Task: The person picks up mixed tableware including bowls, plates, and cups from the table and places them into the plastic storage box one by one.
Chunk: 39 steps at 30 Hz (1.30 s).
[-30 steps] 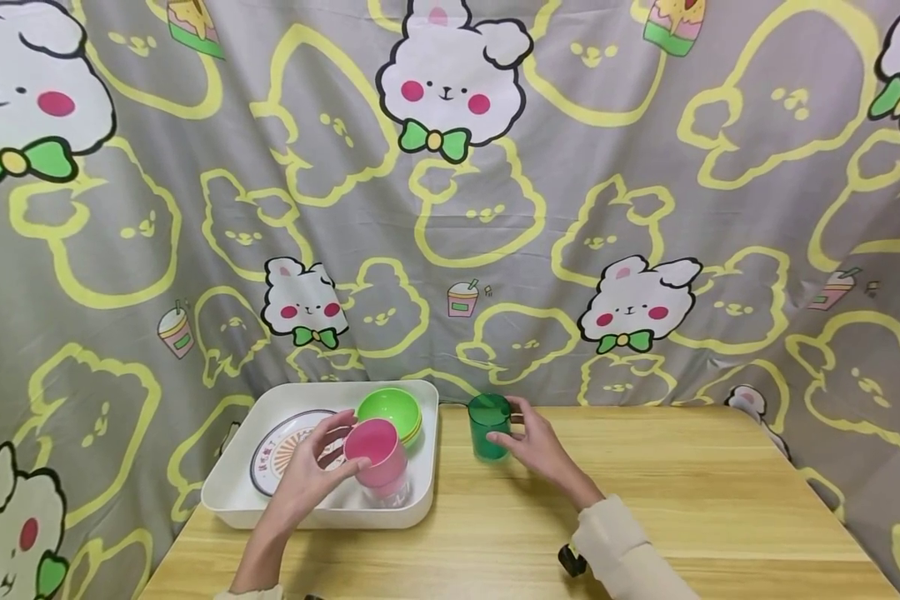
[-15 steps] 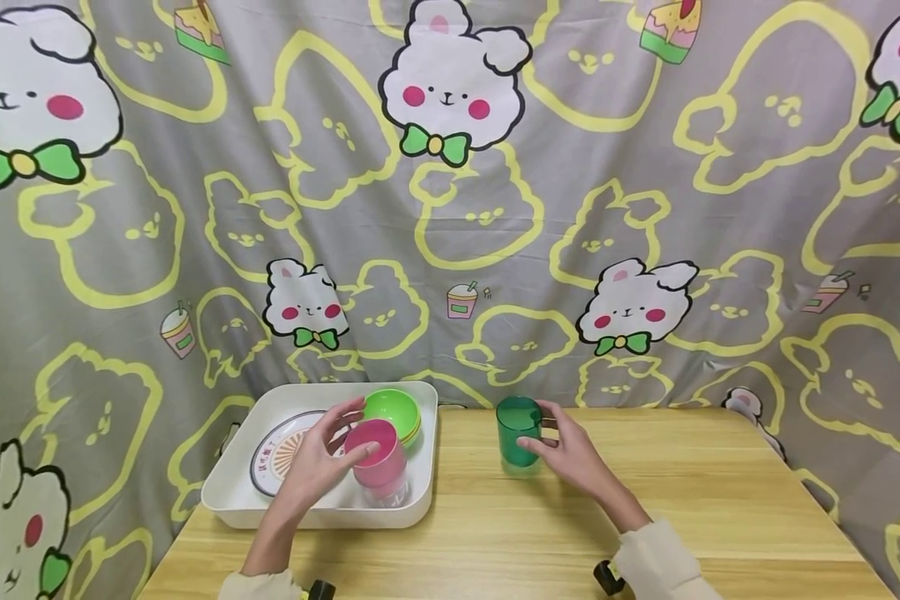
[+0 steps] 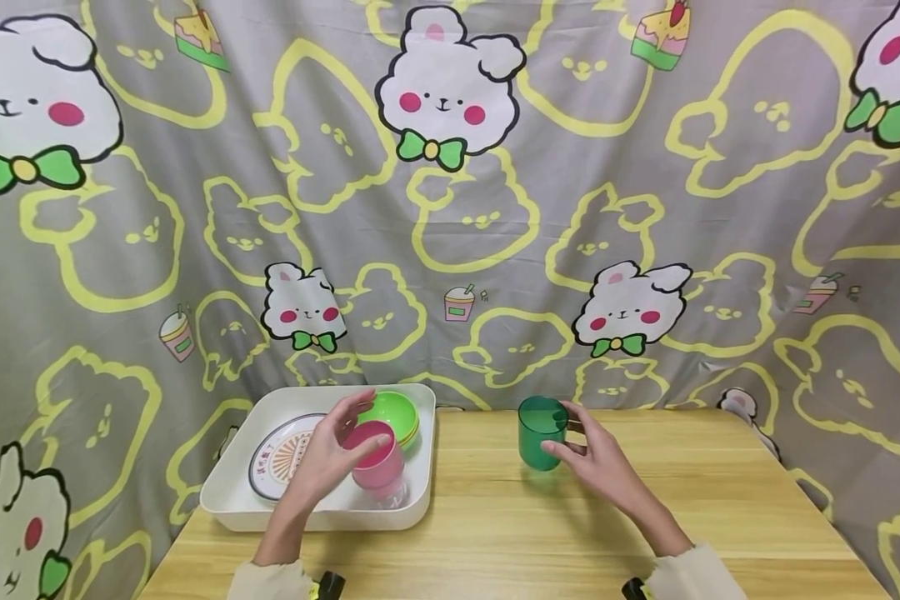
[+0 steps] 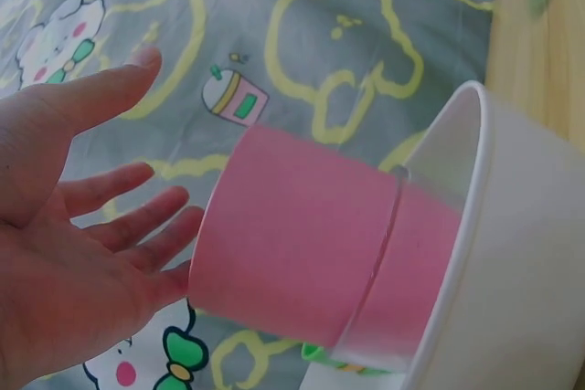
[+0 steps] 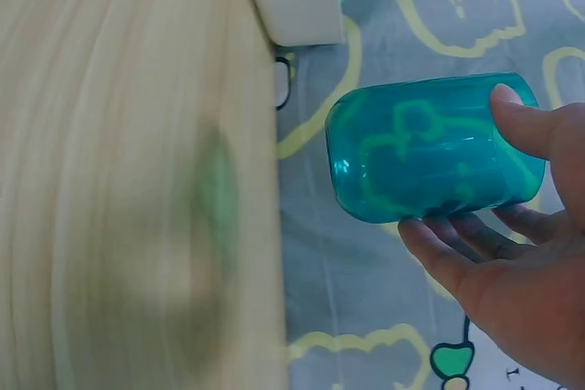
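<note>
My right hand [image 3: 602, 467] holds a translucent green cup [image 3: 534, 446] by its side, thumb in front and fingers behind. In the right wrist view the cup [image 5: 430, 148] is upright relative to the table, with a gap between its base and the wood. My left hand [image 3: 326, 454] is beside a pink cup [image 3: 378, 477], thumb and fingers spread around its rim. In the left wrist view those fingers are straight, mostly apart from the pink cup [image 4: 302, 235]. The pink cup's lower end sits inside a clear cup [image 3: 394, 493] standing in the white tray [image 3: 322, 521].
Stacked bowls, a green one [image 3: 390, 408] on top, stand in the tray's back right corner. A white plate [image 3: 270, 462] with a printed pattern lies on the tray's left side. The tray is on a wooden table [image 3: 495, 533], with a patterned curtain [image 3: 495, 275] behind.
My right hand has carried the green cup to the right, away from the tray. My left hand has shifted slightly, its fingers loosening from the pink cup, which stays in the tray.
</note>
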{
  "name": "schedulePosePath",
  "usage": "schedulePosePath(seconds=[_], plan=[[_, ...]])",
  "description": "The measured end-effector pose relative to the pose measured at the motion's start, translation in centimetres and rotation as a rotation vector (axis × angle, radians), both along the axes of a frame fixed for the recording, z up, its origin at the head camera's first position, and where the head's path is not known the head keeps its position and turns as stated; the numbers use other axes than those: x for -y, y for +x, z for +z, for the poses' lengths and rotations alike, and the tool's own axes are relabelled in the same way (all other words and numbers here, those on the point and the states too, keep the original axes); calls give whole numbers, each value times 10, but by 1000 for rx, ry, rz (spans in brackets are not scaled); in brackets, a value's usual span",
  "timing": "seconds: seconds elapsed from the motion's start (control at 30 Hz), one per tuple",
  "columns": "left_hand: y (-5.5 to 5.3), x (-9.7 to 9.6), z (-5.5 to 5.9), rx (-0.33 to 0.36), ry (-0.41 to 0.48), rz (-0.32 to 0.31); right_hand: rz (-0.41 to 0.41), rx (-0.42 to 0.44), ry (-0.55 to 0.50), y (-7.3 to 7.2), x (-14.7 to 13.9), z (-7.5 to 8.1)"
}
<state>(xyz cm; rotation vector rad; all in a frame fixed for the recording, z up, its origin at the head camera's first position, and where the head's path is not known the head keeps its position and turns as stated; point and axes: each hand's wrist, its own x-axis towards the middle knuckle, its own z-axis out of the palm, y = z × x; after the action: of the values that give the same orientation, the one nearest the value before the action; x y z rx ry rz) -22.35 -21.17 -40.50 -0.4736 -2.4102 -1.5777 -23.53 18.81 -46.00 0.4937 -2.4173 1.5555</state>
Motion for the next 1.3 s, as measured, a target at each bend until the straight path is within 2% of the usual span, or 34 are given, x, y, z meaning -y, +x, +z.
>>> schedulePosePath(seconds=[0.27,0.63,0.8,1.1,1.3], plan=[[-5,-16,3,-6,60,-57,18,-16,-25,7,-3,12],[-14,-43,3,-45,69,-156,13,-50,-7,16,-6,22],[-14,-53,0,-29,76,-198,11,-79,2,18,-6,25],[-13,-67,0,63,56,-189,10,-87,28,20,-3,29],[-14,-75,0,70,75,-197,22,-85,29,20,1,32]])
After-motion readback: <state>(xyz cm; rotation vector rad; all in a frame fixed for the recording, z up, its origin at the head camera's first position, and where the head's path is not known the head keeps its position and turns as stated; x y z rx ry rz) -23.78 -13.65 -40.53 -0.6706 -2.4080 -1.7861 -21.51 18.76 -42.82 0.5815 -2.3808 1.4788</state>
